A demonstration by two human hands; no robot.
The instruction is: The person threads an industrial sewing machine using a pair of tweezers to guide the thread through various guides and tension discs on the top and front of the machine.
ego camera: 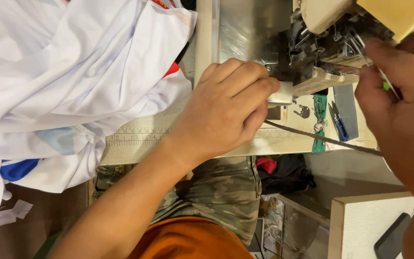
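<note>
Right hand (398, 120) pinches maybe a thin tool at the sewing machine (322, 62), three o'clock; left hand (226, 112) curls shut on its small lever (280, 93), steadying.

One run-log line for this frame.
left hand: knuckles bent against sewing machine | right hand: pinching thin tool at needle area | white fabric: heaped left | blue snips: on table

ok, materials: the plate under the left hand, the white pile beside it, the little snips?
Machine bed plate: looks like brushed metal, with fine streaks and a dull glare. White fabric pile: thin, smooth knit or synthetic cloth by its soft folds and slight sheen; the fibre is unclear. Thread snips: dark steel blades and a blue, probably plastic, grip. The left hand rests on the plate edge.
</note>
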